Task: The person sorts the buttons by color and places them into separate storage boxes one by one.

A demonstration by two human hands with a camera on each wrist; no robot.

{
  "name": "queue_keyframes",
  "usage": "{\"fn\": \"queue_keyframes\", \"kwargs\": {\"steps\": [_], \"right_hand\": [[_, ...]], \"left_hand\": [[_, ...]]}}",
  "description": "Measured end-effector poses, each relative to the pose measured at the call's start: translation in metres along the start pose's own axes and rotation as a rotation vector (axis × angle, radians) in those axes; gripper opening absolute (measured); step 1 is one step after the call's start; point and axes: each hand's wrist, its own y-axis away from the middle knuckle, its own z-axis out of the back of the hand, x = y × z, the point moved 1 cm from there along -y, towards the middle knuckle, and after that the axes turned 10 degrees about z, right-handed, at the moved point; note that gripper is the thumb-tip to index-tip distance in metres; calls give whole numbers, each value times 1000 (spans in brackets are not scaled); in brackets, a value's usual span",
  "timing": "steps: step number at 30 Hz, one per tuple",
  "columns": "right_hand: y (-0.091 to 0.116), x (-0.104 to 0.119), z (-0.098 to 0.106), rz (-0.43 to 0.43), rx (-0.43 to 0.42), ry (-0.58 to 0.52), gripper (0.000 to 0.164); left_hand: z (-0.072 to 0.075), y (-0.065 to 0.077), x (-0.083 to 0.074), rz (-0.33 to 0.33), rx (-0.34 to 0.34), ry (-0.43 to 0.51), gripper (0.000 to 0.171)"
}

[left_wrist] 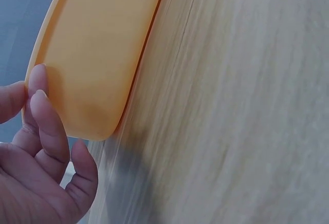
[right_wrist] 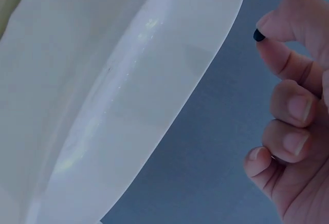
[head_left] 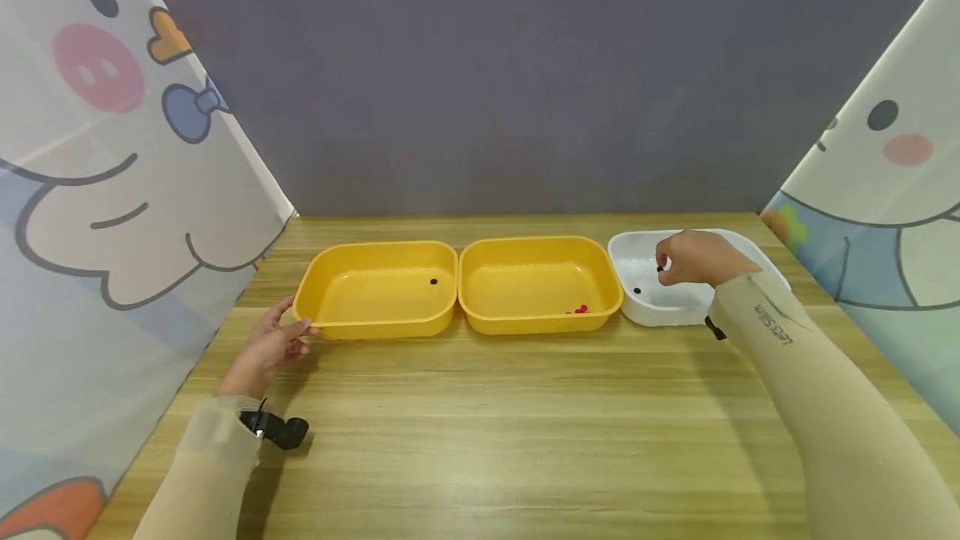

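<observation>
At the left end of the row, my left hand pinches the near left corner rim of a yellow tray between thumb and fingers. One small black piece lies on that tray's floor, towards its right side. Over a white tray at the right end, my right hand holds a small, rounded black piece between thumb and index finger. Its other fingers are curled in. Another black piece rests in the white tray; my hand and forearm hide part of the tray.
Between them stands a second yellow tray, with several small pink pieces near its front right corner. The trays sit side by side on a wooden table. A grey wall rises behind; printed cartoon panels flank both sides.
</observation>
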Motion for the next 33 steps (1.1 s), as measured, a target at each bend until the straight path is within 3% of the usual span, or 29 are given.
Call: {"fn": "queue_keyframes", "kwargs": {"steps": [10, 20, 33], "right_hand": [[-5, -15, -13, -20, 69, -21, 14], [-5, -13, -22, -65, 102, -48, 13], [-17, -13, -35, -30, 136, -38, 12]], "left_hand": [[0, 1, 4, 8, 13, 0, 72], [-4, -1, 0, 6, 32, 2, 72], [-2, -1, 5, 3, 21, -14, 71]]}}
